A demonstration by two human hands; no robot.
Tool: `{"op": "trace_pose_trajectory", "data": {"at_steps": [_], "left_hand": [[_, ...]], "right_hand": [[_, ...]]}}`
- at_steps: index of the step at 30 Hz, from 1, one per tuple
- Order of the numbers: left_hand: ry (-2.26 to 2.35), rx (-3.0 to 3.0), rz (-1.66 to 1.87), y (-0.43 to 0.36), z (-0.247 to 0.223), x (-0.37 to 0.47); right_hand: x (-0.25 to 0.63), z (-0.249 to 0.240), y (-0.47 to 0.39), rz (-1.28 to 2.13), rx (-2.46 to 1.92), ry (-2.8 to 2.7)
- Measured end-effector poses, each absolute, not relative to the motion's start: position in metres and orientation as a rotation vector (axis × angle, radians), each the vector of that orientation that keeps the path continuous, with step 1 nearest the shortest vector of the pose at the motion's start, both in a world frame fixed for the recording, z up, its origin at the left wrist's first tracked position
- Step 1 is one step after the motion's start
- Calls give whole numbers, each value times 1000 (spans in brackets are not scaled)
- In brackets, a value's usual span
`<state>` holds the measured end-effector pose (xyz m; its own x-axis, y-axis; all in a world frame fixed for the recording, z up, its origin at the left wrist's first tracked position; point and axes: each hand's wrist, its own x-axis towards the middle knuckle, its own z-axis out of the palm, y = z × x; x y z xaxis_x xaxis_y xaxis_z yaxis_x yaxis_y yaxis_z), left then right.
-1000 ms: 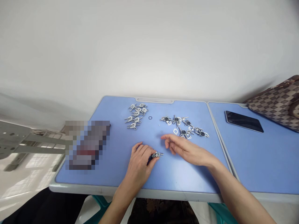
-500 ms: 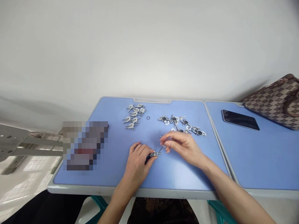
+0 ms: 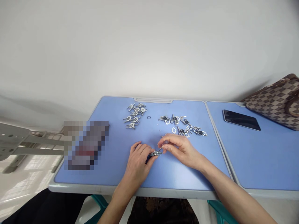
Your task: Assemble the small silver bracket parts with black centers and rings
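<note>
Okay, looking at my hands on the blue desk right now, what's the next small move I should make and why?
Probably ease the right hand a touch further left, so the tiny piece pinched in its fingertips seats into the metal part. The left hand pins that part to the desk, and the two nearly meet.

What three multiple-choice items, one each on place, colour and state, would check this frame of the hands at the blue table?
1. Where does the black phone lie?
A. on the right-hand blue tabletop
B. among the metal parts
C. under the left hand

2. What colour is the table surface under the hands?
A. green
B. blue
C. white

3. How does the small silver metal part stand with the hands?
A. lying untouched
B. lifted high by one hand
C. pinched low over the table by the left hand, the right hand meeting it

Key: 1 A, the phone lies beside the brown checked bag; 2 B, blue shows all round the hands; 3 C, both grips close at the part.
</note>
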<state>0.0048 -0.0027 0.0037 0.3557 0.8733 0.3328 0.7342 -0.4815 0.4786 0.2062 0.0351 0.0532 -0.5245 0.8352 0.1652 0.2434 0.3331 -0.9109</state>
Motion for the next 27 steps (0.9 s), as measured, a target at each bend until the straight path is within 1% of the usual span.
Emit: {"op": "trace_pose_trajectory", "data": {"at_steps": [7,11,18,20,25,27], "left_hand": [[1440,2374,804,-3,4,4],[1440,2387,804,-2,2,4],[1445,2403,798,-3,0,3],[1459,2411,808,-3,1,4],[1457,2392,811,-3,3,5],[1448,2388,807,-3,3,5]], "right_hand": [[204,47,31,992,-836,-2012],[200,44,30,828,-755,-2062],[190,32,30,611,-849,-2059],[190,32,29,601,-816,-2088],[198,46,31,766,-829,-2143],[201,49,32,769,-832,-2159]]}}
